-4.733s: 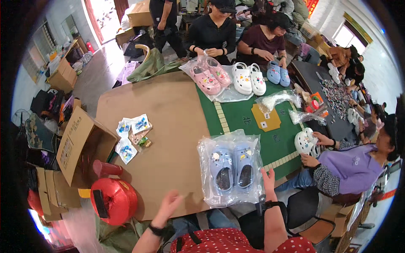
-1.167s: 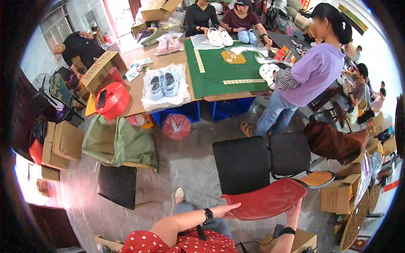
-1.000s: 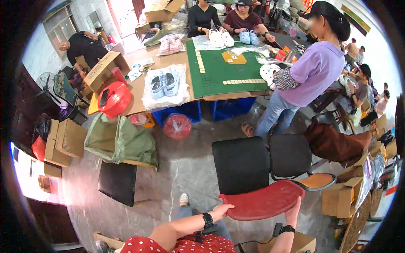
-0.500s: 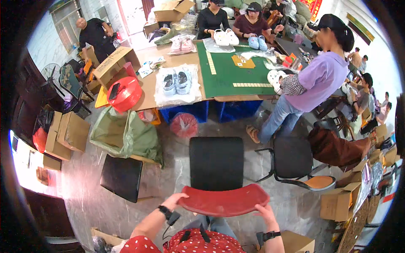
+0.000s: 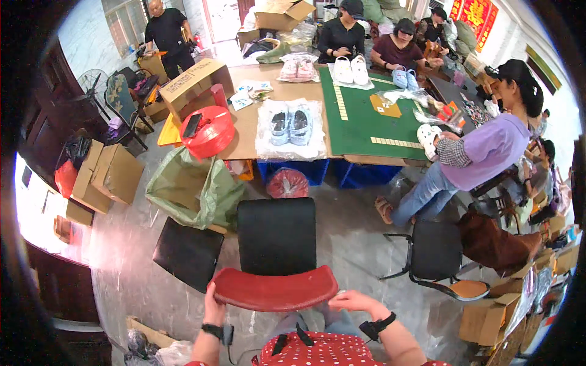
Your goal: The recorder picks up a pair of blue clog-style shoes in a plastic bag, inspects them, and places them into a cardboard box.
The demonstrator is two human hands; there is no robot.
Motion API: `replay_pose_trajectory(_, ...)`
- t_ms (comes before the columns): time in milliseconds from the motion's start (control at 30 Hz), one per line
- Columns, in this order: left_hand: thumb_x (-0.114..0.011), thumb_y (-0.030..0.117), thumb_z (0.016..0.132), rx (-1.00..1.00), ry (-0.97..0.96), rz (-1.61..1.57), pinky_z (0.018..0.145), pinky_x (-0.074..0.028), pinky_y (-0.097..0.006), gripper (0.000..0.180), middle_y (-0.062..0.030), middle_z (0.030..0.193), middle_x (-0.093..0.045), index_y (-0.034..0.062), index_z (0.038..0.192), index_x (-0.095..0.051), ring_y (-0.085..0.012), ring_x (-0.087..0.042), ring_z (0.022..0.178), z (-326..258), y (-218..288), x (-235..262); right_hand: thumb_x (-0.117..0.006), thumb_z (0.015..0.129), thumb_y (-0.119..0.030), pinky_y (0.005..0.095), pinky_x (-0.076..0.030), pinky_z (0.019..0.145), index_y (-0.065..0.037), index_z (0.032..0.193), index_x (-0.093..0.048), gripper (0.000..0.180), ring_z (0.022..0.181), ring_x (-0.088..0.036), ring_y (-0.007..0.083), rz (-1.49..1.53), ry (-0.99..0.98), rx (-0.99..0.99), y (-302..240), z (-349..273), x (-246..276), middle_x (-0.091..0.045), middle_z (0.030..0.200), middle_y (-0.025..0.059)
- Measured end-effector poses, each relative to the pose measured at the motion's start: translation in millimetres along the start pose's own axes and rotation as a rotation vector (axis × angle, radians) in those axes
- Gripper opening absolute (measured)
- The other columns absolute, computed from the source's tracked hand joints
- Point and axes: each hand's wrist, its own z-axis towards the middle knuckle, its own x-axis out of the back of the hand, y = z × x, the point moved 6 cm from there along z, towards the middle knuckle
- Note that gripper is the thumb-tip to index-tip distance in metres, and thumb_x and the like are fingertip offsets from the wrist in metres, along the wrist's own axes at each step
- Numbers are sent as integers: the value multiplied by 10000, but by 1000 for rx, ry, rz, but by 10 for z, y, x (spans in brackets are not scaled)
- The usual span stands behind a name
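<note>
A chair with a black seat (image 5: 276,235) and a curved red backrest (image 5: 274,291) stands directly in front of me, its backrest towards me. My left hand (image 5: 212,310) is closed around the left end of the backrest. At its right end, my right hand (image 5: 357,301) has its fingers bent and pressed together, fingertips against the lower corner. Part of that grip is hidden. Both wrists wear black bands with small devices.
A green sack (image 5: 194,190) and a black stool (image 5: 188,253) stand left of the chair. Ahead is a worktable (image 5: 247,137) bearing wrapped blue shoes (image 5: 290,127). Another black chair (image 5: 434,250) is at the right, near a standing person in purple (image 5: 491,149) holding white clogs.
The red-backed chair has shifted left, nearer the green sack and stool, with my hands following. My right hand's fingers have bent inward at the backrest's end. The view has turned slightly.
</note>
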Motion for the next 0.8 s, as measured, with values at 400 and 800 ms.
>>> replay_pose_trajectory(400,-674,17,848,-325,404,173,992,-453,-425,804,-105,1432,-399,105,1495,-204,-251,-467,1258,-863,-1147,-1357,-668,917,-295,265,-500,750,-45,1204,-644,382,886,-638,101,126,203,111,-157,720,2436,-702,1016,21)
replay_pose_trajectory(800,-806,265,702,-287,787,1613,1139,-230,-535,872,-352,1504,-219,58,1432,-376,-503,-200,1402,-662,-1037,-2715,-755,828,-258,297,-523,790,-22,1165,-648,426,871,-657,157,-76,440,323,-644,1107,4554,-706,1013,91)
